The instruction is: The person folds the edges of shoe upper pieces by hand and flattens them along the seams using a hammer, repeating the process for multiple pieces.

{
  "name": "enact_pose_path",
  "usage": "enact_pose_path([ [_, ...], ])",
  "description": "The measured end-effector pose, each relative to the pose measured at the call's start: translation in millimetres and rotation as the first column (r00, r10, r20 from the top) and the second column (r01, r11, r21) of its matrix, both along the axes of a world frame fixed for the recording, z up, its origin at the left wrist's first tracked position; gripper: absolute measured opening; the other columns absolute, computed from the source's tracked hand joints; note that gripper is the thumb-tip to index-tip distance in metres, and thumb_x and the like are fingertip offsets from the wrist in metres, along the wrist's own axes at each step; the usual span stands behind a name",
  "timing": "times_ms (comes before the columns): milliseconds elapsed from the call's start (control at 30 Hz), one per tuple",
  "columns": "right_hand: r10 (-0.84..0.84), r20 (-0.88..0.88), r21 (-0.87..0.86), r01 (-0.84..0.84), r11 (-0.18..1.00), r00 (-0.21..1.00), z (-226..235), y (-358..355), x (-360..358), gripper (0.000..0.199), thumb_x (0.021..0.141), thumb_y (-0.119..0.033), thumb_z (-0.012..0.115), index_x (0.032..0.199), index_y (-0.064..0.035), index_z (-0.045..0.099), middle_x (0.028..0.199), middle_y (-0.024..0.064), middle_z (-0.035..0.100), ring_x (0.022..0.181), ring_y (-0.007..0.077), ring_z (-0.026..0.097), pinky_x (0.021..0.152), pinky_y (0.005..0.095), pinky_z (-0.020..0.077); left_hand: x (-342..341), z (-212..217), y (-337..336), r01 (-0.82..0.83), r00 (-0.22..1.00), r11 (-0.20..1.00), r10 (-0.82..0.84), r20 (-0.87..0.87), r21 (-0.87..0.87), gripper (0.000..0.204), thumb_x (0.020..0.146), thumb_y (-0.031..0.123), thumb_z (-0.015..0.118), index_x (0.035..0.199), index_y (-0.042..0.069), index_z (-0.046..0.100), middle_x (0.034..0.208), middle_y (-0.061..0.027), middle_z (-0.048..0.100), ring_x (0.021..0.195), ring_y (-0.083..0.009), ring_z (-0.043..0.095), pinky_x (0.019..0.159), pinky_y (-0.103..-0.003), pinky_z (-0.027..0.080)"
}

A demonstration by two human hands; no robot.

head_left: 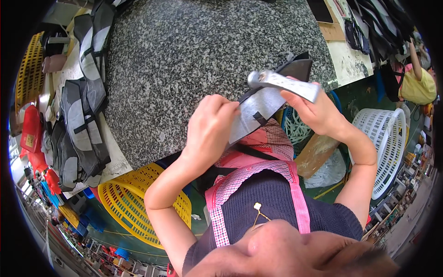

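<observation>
A flat black-and-grey panel (261,107) with a small black tab lies over the near edge of the speckled stone slab (194,55). My left hand (210,121) is closed, its thumb and fingertips pinching the panel's left edge. In my right hand (318,113) is a silver metal hammer (288,84), held above the panel. Its rounded face points left, and its flat broad end is by my fingers. Most of the handle is hidden. The panel's dark far end (297,69) shows behind the hammer.
Several similar black-and-grey pieces (85,115) are heaped along the slab's left side. A yellow basket (138,207) stands below the near left edge, a white basket (385,138) at the right. Dark pieces (378,27) hang at the far right, near another person in yellow (417,85).
</observation>
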State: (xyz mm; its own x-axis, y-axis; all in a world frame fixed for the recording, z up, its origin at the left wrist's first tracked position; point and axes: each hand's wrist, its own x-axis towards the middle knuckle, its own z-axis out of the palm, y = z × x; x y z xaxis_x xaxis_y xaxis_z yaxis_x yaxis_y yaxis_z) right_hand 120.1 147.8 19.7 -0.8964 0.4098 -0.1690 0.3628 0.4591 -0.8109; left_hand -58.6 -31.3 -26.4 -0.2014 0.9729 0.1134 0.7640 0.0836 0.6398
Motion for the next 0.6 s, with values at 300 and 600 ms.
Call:
enact_pose_path([
  [300,0.091,0.170,-0.089,-0.077,0.993,0.981,-2.9,-13.5,-8.2,0.018,0.094,-0.016,0.060,0.100,0.0010,0.058,0.065,0.0224,0.060,0.068,0.0446,0.064,0.056,0.0454,0.0492,-4.3,-5.5,-13.7,-0.005,1.000,0.999,0.004,0.021,0.032,0.027,0.076,0.003,0.067,0.103,-0.003,0.068,0.087,-0.0117,0.060,0.084,-0.0284,0.059,0.073,-0.039,0.052],
  [600,0.249,0.205,0.004,-0.255,0.967,0.946,-5.0,-20.7,-11.3,0.015,0.086,-0.003,0.061,0.099,0.0036,0.057,0.081,0.0225,0.063,0.079,0.0458,0.065,0.061,0.0450,0.0509,-8.4,-2.0,-17.2,0.095,0.960,0.991,-0.065,-0.272,0.098,0.022,0.075,0.006,0.066,0.096,0.000,0.068,0.086,-0.0076,0.060,0.083,-0.0237,0.057,0.069,-0.035,0.046],
])
